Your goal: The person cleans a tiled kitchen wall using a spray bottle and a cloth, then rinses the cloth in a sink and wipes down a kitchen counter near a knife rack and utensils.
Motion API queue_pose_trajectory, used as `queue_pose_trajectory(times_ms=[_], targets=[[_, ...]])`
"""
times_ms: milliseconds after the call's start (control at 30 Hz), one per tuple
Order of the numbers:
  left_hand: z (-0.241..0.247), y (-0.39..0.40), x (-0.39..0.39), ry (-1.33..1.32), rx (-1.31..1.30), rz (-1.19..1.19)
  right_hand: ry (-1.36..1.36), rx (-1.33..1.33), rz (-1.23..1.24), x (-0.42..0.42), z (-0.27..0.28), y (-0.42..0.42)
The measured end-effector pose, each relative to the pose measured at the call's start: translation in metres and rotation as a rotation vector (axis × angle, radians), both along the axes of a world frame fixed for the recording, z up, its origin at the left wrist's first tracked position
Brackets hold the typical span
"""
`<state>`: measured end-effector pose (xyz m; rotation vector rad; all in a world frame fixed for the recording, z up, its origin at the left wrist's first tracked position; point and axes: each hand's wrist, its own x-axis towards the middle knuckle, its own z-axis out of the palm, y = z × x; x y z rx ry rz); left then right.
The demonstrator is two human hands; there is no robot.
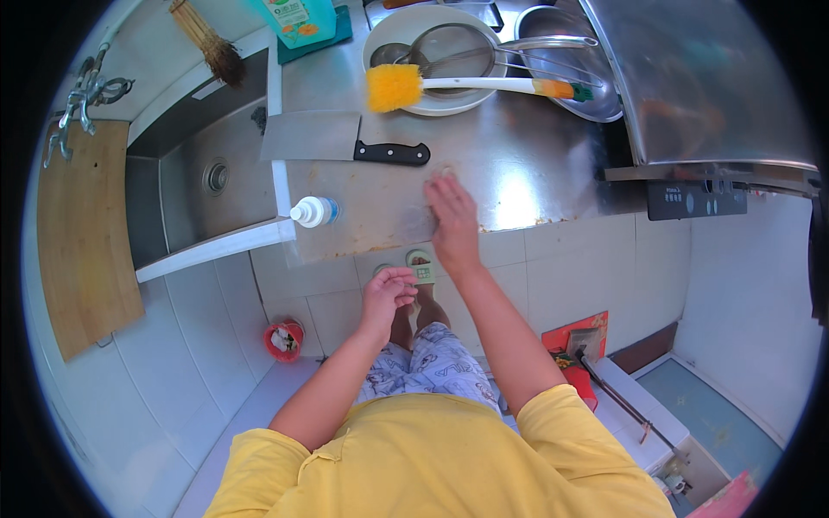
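My right hand (pixel 455 217) reaches over the stainless steel counter (pixel 544 155), fingers stretched forward and close together. A small pale, blurred shape shows at its fingertips; whether I hold it or only touch the surface there is unclear. In front of my body, short of the counter's edge, hangs my left hand (pixel 387 294), fingers loosely bent and holding nothing. Just beyond my right hand lies a cleaver (pixel 314 136) with a black handle, its blade tip reaching over the sink's rim. A white plastic bottle (pixel 314 212) is left of my right hand, near the sink.
On the left is a steel sink (pixel 194 194) beside a wooden board (pixel 87 239). A white bowl (pixel 382 45) bears a strainer (pixel 453 55) and a yellow-headed brush (pixel 395 87). A metal bowl (pixel 563 71) stands near a large steel appliance (pixel 712 84). A red bin (pixel 283 349) sits below.
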<state>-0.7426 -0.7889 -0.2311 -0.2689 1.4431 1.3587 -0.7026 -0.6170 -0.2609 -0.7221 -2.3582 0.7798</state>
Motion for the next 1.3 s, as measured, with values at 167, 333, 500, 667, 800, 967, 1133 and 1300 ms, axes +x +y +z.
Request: queue_pose_trajectory(times_ms=[167,333,500,667,800,967,1133,1300], targets=[[0.001,-0.005,0.0,0.0,0.005,0.045,-0.021,-0.092,0.206,0.008,0.009,-0.017],[0.002,0.003,0.011,-0.032,-0.008,0.04,0.105,-0.338,0.13,0.036,0.019,-0.017],[0.007,0.031,0.02,-0.045,0.047,-0.008,0.117,0.013,-0.664,0.093,0.024,0.086],[0.002,0.044,0.022,-0.058,0.04,0.057,-0.173,0.182,-0.565,0.099,-0.013,0.1],[0.007,0.033,0.011,-0.081,0.029,0.189,-0.09,0.093,-0.277,0.05,-0.014,0.037],[0.004,0.0,0.003,0.034,-0.018,0.419,-0.04,-0.038,0.055,0.012,0.007,-0.048],[0.021,-0.06,-0.014,0.312,-0.132,0.722,-0.033,-0.691,0.306,0.001,0.033,-0.104],[0.063,-0.107,-0.046,0.452,-0.069,0.848,0.282,-2.229,0.119,-0.028,0.077,-0.126]])
